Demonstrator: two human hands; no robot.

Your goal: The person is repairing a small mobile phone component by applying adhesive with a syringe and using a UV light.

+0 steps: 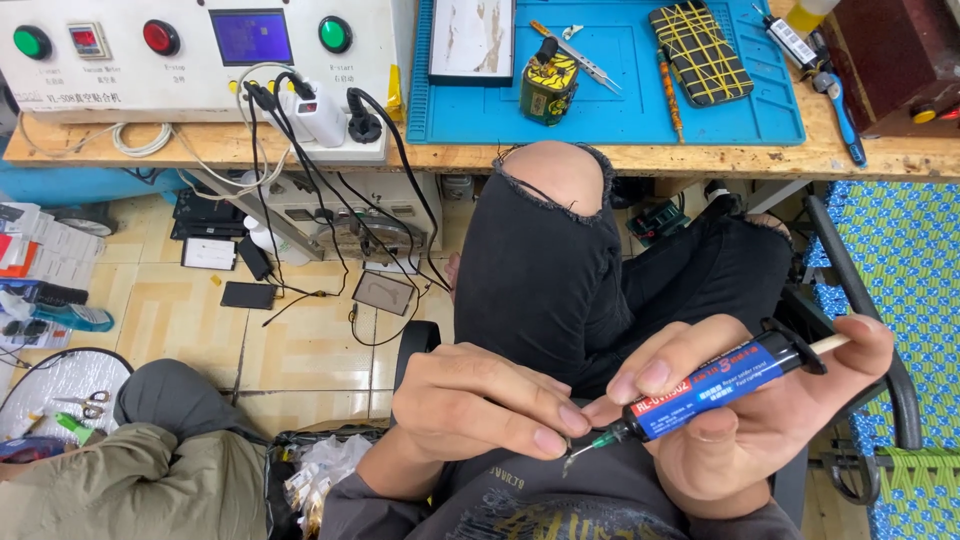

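tan tiled floor (300,350), wooden workbench (700,155)

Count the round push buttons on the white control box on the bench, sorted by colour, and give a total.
Green buttons: 2, one at the left end and one right of the blue screen
Red buttons: 1, left of the blue screen
Total: 3 buttons on the white control box
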